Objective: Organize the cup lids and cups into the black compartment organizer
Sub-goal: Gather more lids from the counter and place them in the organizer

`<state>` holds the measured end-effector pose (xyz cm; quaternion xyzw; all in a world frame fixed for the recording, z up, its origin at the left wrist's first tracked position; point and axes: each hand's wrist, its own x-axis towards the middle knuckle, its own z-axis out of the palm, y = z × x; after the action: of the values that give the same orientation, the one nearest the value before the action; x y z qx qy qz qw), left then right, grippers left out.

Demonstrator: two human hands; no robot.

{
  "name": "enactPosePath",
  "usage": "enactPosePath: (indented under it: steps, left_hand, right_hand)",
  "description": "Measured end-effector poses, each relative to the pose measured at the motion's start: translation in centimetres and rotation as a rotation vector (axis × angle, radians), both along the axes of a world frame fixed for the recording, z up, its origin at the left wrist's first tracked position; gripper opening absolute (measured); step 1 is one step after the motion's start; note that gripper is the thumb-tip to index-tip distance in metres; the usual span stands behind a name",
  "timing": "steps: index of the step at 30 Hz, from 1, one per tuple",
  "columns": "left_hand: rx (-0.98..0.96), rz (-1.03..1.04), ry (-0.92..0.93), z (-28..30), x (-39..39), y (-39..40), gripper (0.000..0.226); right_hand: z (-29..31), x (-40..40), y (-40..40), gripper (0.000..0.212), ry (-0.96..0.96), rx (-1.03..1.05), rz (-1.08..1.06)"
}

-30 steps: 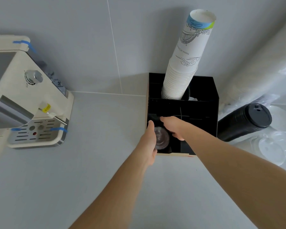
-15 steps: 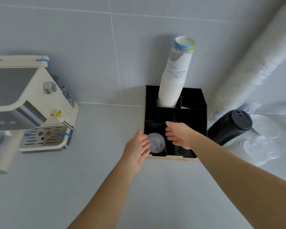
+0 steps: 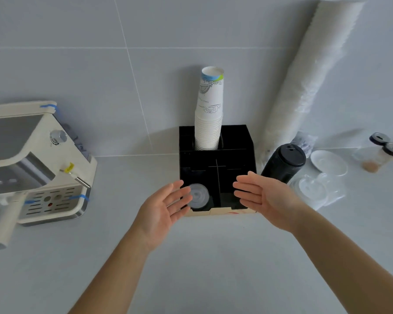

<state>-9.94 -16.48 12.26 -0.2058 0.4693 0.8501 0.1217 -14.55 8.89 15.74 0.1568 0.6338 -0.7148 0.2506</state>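
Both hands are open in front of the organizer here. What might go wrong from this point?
1. The tall stack of paper cups rises well above the black organizer; a knock from a reaching arm might tip it.
2. The stack of black lids lies on its side beside the organizer; the right hand could set it rolling.
3. The clear lids sit loosely piled and may slide when grabbed.

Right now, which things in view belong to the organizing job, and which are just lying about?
Job: black compartment organizer, paper cup stack, clear lids in it, black lid stack, loose clear lids.
Lying about: espresso machine, two jars.
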Motion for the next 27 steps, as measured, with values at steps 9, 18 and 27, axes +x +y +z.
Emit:
enactPosePath:
  steps: [9, 18, 27]
  left_hand:
    - [0.061, -0.057, 0.017, 1.3, 1.0, 6.4, 0.037]
    - [0.093, -0.140, 0.001, 1.2, 0.7, 15.1, 0.046]
    - [0.034, -0.181, -0.060, 0.8, -0.4, 24.4, 0.036]
  right_hand:
    - [0.6, 3.6, 7.8, 0.030, 0.037, -0.047, -0.220]
    - [-1.0, 5.9, 17.6, 0.029, -0.006, -0.064, -0.353]
    - [-1.9, 4.7, 26.3, 0.030, -0.007, -0.105, -0.414]
